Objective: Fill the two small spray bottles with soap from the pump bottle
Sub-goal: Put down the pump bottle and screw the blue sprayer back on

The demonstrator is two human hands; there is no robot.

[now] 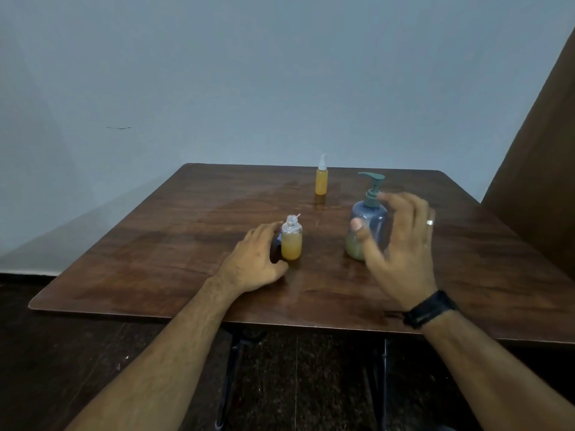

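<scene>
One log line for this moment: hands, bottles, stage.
left hand: beside uncapped small bottle, part full | right hand: open by pump bottle | capped small bottle: full, far back

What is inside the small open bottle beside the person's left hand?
The uncapped small bottle holds orange-yellow liquid up to about its shoulder; the neck is clear. The left hand hides whatever lies just behind it.

I note the open spray bottle [291, 239] standing on the table [174, 244] near its middle, my left hand [259, 262] just beside it on the left. The pump bottle [368, 222] stands to its right, partly behind my right hand [401, 244]. The capped spray bottle [321, 177] stands behind both, toward the far edge.
</scene>
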